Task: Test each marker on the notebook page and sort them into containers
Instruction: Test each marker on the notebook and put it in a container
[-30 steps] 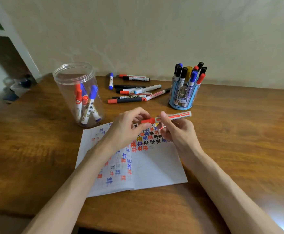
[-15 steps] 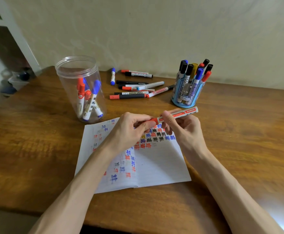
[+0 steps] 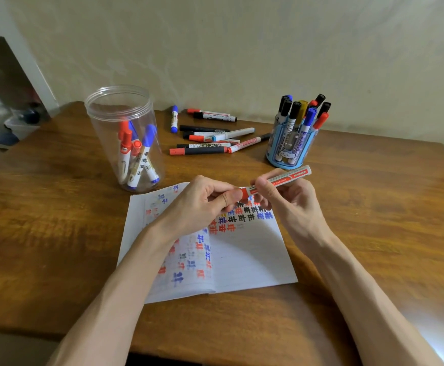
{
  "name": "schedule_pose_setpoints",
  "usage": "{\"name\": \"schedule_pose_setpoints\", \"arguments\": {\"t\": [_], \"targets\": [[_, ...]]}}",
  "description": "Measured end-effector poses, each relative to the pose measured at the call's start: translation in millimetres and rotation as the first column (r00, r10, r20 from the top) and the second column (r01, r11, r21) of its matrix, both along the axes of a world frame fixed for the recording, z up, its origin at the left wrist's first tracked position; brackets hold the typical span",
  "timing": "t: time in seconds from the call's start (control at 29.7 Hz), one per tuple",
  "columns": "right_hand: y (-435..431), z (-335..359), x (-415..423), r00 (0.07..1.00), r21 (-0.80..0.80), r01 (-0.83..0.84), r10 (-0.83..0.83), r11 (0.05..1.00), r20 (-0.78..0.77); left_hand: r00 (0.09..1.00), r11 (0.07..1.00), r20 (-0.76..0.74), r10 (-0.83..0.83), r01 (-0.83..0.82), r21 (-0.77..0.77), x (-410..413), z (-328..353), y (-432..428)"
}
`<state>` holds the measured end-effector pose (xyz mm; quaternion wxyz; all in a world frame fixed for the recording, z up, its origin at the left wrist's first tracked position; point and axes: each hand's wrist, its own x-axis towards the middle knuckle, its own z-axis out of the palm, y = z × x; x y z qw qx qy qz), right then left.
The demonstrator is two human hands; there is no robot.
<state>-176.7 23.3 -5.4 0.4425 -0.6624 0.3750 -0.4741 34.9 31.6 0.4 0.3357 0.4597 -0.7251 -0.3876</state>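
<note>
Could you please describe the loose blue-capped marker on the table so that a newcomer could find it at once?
On the wooden table, loose markers lie near the wall, between the clear jar and the blue pen holder. The blue-capped marker is at the group's left edge, nearest the jar. It alone points toward the wall, while the rest lie roughly crosswise.

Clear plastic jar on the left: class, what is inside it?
White-barrelled markers with red and blue caps lean together inside the clear plastic jar. They overlap, so their exact number cannot be told.
</note>
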Motion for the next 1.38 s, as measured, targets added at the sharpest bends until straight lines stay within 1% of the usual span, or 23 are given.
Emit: {"name": "schedule_pose_setpoints", "arguments": {"t": [0.13, 0.24, 0.3, 0.4, 0.44, 0.47, 0.5, 0.54, 0.57, 0.61, 0.67, 0.74, 0.77, 0.84, 0.87, 0.94, 1.04, 1.14, 1.21, 1.38], "targets": [[3, 1, 0, 0.999, 0.007, -0.046, 0.046, 0.999, -0.012, 0.998, 0.997, -0.009, -0.063, 0.063, 0.037, 2, 2, 3], [2, 3, -3, 0.998, 0.005, -0.068, 0.068, 0.998, 0.008, 0.994, 0.993, -0.071, -0.082, 0.087, 0.081, 7, 4, 3], [2, 2, -2, 0.997, -0.008, -0.078, 0.078, 0.997, -0.006, 0.990, 0.989, -0.110, -0.088, 0.100, 0.106, 6, 3, 3], [3, 5, -5, 0.996, -0.018, -0.091, 0.091, 0.996, -0.014, 0.991, 0.983, -0.102, -0.090, 0.104, 0.152, 6, 5, 6], [1, 6, -12, 0.998, -0.020, -0.066, 0.066, 0.998, 0.013, 0.993, 0.982, -0.113, -0.047, 0.066, 0.176, 12, 6, 6], [-2, 8, -21, 0.998, -0.020, -0.020, 0.021, 1.000, 0.057, 0.988, 0.977, -0.146, 0.042, -0.011, 0.211, 20, 6, 5], [-6, 9, -31, 0.994, -0.016, 0.029, -0.027, 0.999, 0.103, 0.970, 0.967, -0.192, 0.147, -0.100, 0.234, 31, 5, 4], [-10, 10, -38, 0.988, -0.006, 0.072, -0.071, 0.997, 0.136, 0.951, 0.961, -0.231, 0.207, -0.153, 0.232, 40, 4, 1], [-11, 10, -39, 0.984, 0.015, 0.102, -0.103, 0.995, 0.148, 0.947, 0.965, -0.248, 0.204, -0.152, 0.213, 45, 3, 1], [-12, 7, -35, 0.982, 0.041, 0.124, -0.128, 0.991, 0.138, 0.956, 0.975, -0.241, 0.168, -0.124, 0.186, 43, 2, 1], [-11, 1, -22, 0.984, 0.097, 0.161, -0.168, 0.982, 0.064, 0.979, 0.989, -0.170, 0.116, -0.098, 0.108, 29, 1, 0], [-9, -4, -12, 0.979, 0.153, 0.203, -0.203, 0.967, -0.013, 0.984, 0.991, -0.115, 0.133, -0.130, 0.035, 18, -1, -1], [-8, -5, -10, 0.972, 0.196, 0.235, -0.235, 0.952, -0.025, 0.985, 0.989, -0.087, 0.149, -0.150, -0.002, 16, -3, -2], [-8, -3, -10, 0.949, 0.298, 0.302, -0.314, 0.906, -0.006, 0.982, 0.980, -0.015, 0.189, -0.190, -0.057, 18, -5, -3], [-7, -1, -9, 0.944, 0.334, 0.310, -0.329, 0.890, 0.001, 0.980, 0.977, 0.005, 0.201, -0.200, -0.078, 19, -6, -4], [-3, 1, -6, 0.959, 0.355, 0.267, -0.283, 0.896, -0.009, 0.980, 0.975, 0.025, 0.197, -0.193, -0.109, 18, -11, -4], [4, 3, 1, 0.968, 0.292, 0.246, -0.221, 0.924, -0.119, 0.977, 0.973, 0.070, 0.203, -0.193, -0.129, 17, -14, -4], [12, -7, 8, 0.942, 0.155, 0.293, -0.258, 0.943, -0.216, 0.974, 0.969, 0.067, 0.216, -0.205, -0.140, 17, -15, -4], [17, -17, 12, 0.934, 0.098, 0.306, -0.279, 0.947, -0.224, 0.973, 0.966, 0.063, 0.220, -0.208, -0.156, 16, -16, -3], [18, -28, 14, 0.931, 0.027, 0.303, -0.290, 0.953, -0.222, 0.972, 0.962, 0.082, 0.222, -0.205, -0.181, 15, -19, -2]]}}
